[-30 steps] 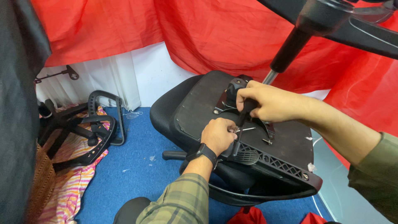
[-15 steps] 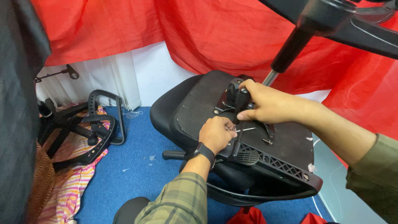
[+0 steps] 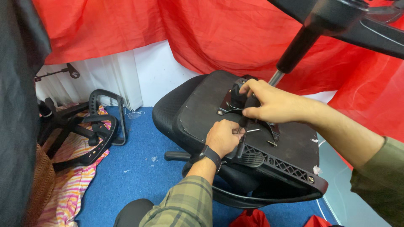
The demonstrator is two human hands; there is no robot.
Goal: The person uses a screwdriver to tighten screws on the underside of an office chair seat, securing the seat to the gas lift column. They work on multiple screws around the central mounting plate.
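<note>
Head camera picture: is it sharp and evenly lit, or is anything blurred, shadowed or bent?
Head view: even, soft light, no strong glare; the left hand and right hand on the upturned chair seat are sharp; a dark cloth at the left edge is close and soft; the red drape looks very saturated; the chair's underside is dim; the edges bow slightly from the wide lens.

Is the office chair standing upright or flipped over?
Flipped over. The seat shows its flat underside with the metal bracket facing up, and the gas post rises toward the wheel base above.
</note>
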